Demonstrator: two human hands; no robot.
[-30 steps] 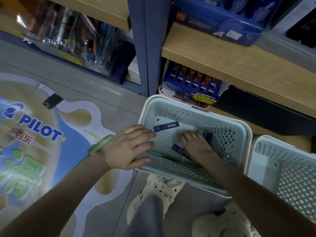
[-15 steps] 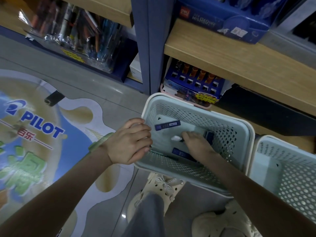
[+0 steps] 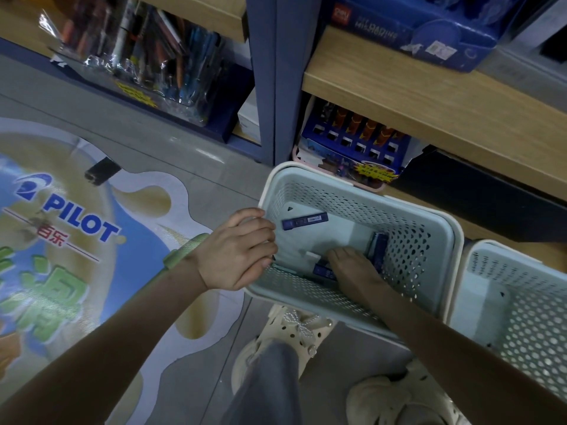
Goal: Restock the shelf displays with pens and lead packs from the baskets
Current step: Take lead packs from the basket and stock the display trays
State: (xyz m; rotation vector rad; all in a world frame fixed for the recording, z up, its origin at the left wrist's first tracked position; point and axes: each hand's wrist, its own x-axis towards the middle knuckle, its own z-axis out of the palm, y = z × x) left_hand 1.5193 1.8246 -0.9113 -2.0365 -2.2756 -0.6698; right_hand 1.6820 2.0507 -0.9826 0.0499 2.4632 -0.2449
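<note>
The left hand (image 3: 236,250) clenches the left rim of the basket (image 3: 408,228) at mid-frame while the right hand (image 3: 352,268) lies over lead packs (image 3: 379,250) on its floor, grasp not discernible; these slim packs could slide away, and the stray pack (image 3: 304,220) higher up be missed

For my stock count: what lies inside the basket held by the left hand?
A blue lead pack lies free in the basket; the right hand covers others, beside a white piece.
</note>
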